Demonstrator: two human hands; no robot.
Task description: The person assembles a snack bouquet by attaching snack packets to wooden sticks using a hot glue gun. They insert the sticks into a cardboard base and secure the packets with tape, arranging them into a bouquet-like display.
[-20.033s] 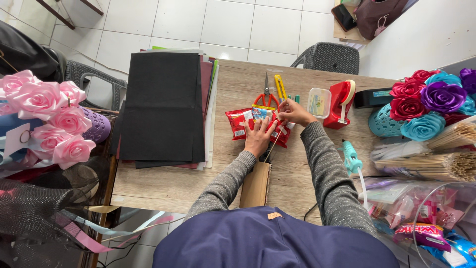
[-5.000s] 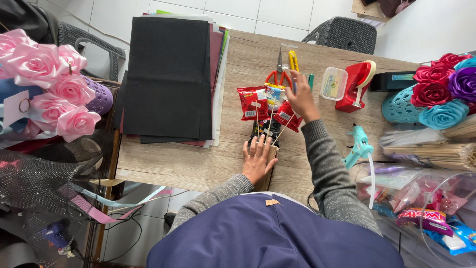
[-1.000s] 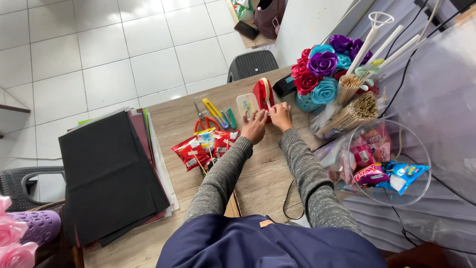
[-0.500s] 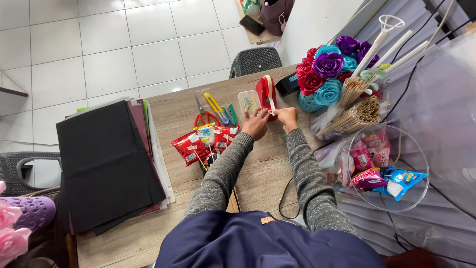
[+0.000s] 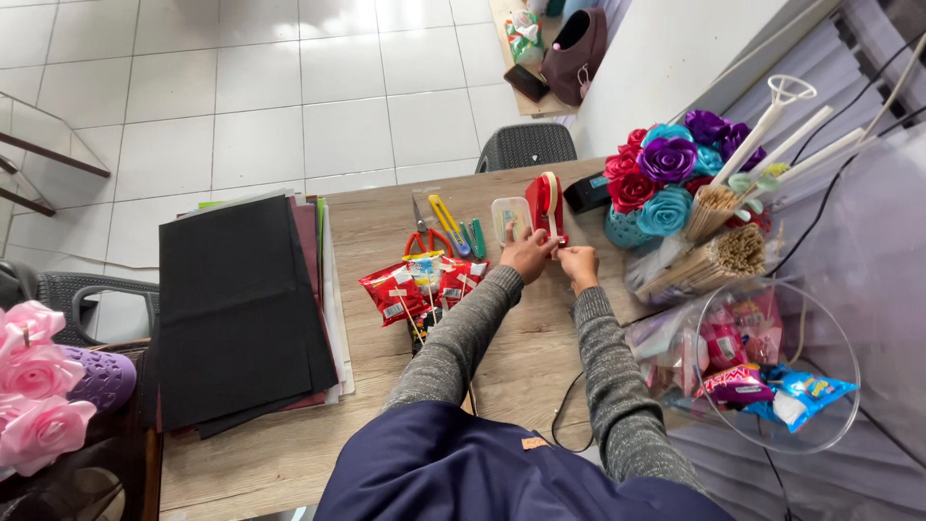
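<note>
Reaching fwd, both hands sit at the red tape dispenser (image 5: 546, 205) near the far edge of the worktop (image 5: 526, 357): left hand (image 5: 528, 255) touches its base, right hand (image 5: 579, 263) just beside, fingers pinched together, looks like on a bit of tape but too small to tell. Vs 5 s ago: left hand was flat on the worktop by the snack packets (image 5: 424, 285), right hand above them near the scissors (image 5: 422, 232); now both are off the packets and over at the dispenser. Vs 0.5 s ago: hands abt same spot, view tilted slightly. Packets w/ sticks lie left of the arms, yellow cutter (image 5: 447, 212) and clear small box (image 5: 509, 216) just beside the dispenser. Worktop is light wood; stack of dark sheets (image 5: 241, 309) on its left part, paper-rose bouquet (image 5: 666, 174) and stick bundles (image 5: 719, 256) right, clear bowl (image 5: 772, 362) of wrapped sweets near right. Room: white tile floor (image 5: 241, 87), grey plastic chair (image 5: 526, 147) behind the worktop, pink roses (image 5: 34, 371) far left.
</note>
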